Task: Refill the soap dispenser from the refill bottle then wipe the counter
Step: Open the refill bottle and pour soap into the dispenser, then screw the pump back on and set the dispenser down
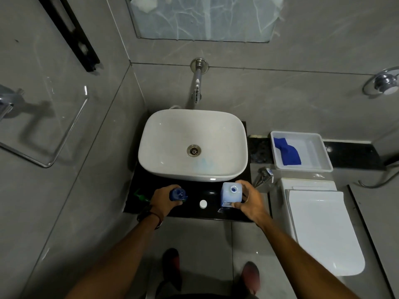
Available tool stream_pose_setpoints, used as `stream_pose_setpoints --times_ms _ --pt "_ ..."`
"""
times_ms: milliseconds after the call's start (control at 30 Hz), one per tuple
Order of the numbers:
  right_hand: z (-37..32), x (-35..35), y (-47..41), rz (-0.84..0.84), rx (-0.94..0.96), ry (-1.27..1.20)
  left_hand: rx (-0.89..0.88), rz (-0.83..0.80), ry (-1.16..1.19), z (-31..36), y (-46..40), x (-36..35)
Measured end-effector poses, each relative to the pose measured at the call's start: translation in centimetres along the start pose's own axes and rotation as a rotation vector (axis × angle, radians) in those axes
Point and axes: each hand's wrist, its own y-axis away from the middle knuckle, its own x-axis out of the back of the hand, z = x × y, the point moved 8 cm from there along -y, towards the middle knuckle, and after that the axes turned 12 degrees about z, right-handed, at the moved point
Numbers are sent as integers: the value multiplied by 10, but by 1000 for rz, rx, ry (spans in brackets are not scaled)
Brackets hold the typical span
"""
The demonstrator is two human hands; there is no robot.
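**Both hands on bottles at the counter's front edge**

A white basin (192, 145) sits on the black counter (216, 214). To the right, a tray (323, 156) holds a blue cloth (288, 152). The right hand (248, 201) wraps its fingers round the pale, uncapped refill bottle (231, 195). The left hand (163, 200) grips the blue soap dispenser (178, 194), open-topped. Between them lies a white cap (203, 203).

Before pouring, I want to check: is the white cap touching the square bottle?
Apart. The head view shows bare black counter between the white cap and the square bottle.
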Motion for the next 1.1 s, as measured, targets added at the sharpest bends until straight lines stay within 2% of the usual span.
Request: stream_pose_setpoints --times_ms 300,367,467,500,567,600,700,767,933,1100 --pt "-2 -1 2 -31 -22 -24 -10 3 22 3 -3 -2" --pt "-17 6 4 36 109 77 -43 4 5 7 -4 0" --pt "-61 20 20 314 482 271 -97 12 -11 14 -6 8" --pt "-75 13 28 338 596 269 -114 20 -15 17 -7 12" --pt "-96 -16 40 256 731 251 -147 26 -24 22 -9 18" --pt "-100 -35 43 165 724 250 -165 23 -27 25 -10 21" --pt "-98 -93 44 -164 542 234 -216 25 -22 34 -12 29" --pt "-97 -118 44 -259 472 193 -241 10 15 40 -11 32" --pt "-100 -140 31 -212 300 83 -296 -19 99 51 -9 43" --pt "-110 -137 19 -143 347 49 -280 -17 197 51 -8 52"
